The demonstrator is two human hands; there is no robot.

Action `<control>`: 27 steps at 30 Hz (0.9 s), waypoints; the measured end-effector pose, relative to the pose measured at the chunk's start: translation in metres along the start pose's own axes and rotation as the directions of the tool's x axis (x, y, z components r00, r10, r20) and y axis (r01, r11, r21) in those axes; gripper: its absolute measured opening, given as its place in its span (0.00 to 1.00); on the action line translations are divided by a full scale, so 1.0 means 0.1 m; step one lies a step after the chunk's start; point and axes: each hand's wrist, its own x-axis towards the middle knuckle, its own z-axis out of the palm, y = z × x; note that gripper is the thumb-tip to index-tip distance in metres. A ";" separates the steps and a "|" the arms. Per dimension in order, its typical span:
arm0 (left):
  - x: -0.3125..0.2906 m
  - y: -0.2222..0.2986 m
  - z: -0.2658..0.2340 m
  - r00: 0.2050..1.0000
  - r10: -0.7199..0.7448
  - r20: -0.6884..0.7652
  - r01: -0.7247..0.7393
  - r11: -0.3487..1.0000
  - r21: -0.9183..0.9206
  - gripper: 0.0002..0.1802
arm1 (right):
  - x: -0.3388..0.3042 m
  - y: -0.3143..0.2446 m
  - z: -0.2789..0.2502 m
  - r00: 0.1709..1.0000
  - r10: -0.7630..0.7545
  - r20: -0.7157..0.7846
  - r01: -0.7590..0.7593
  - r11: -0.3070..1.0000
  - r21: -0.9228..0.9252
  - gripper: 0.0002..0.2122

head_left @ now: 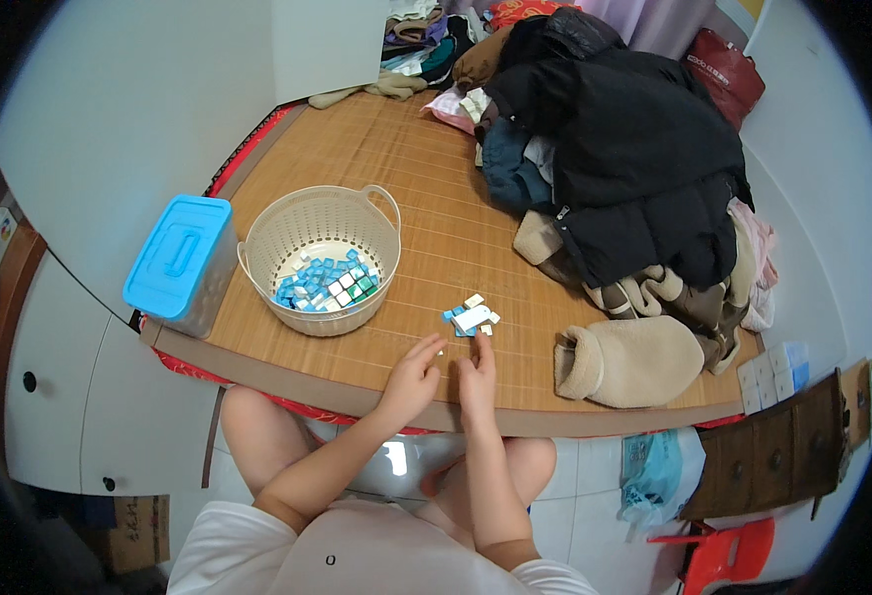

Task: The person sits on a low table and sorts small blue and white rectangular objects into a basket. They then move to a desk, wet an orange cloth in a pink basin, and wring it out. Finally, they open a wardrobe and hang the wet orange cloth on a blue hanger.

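Note:
Both my hands rest near the front edge of the mat-covered bed. My left hand (412, 379) has its fingers stretched toward a small pile of blue-and-white tiles (447, 316), with a tiny white piece beside its fingertips. My right hand (477, 382) lies just below the pile, fingers extended and apart, nothing visible in them. On top of the pile is a larger flat white piece (472, 318). To the left stands a beige plastic basket (280, 223) with two handles. Inside it lie many loose blue and white tiles (319, 281), with a block of white and green ones (352, 287).
A clear box with a blue lid (180, 256) stands left of the basket. At the right, a beige fleece piece (639, 362) lies before a large heap with a black jacket (644, 149). A red stool (729, 555) and blue plastic bag (651, 471) are on the floor.

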 end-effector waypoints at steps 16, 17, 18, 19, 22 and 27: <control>0.22 -0.12 0.19 0.958 0.286 -0.017 -0.250 0.864 0.437 0.18 | 0.04 -0.01 -0.01 0.975 -0.221 0.038 0.213 0.859 -0.465 0.20; 0.22 -0.13 0.17 0.954 0.300 -0.022 -0.262 0.863 0.433 0.18 | 0.01 -0.02 -0.01 0.977 -0.211 0.043 0.207 0.865 -0.458 0.20; 0.22 -0.14 0.15 0.949 0.314 -0.026 -0.273 0.861 0.429 0.18 | -0.04 -0.05 -0.02 0.974 -0.218 0.054 0.218 0.855 -0.470 0.20; 0.20 -0.15 0.13 0.953 0.302 -0.013 -0.271 0.871 0.409 0.18 | -0.10 -0.08 -0.02 0.972 -0.225 0.066 0.229 0.845 -0.483 0.20; 0.16 -0.16 0.06 0.960 0.280 0.017 -0.267 0.896 0.356 0.18 | -0.23 -0.11 -0.05 0.967 -0.240 0.079 0.247 0.825 -0.508 0.19; 0.13 -0.06 0.01 0.974 0.225 0.001 -0.216 0.932 0.290 0.20 | -0.29 -0.15 -0.06 0.978 -0.198 0.060 0.202 0.844 -0.498 0.19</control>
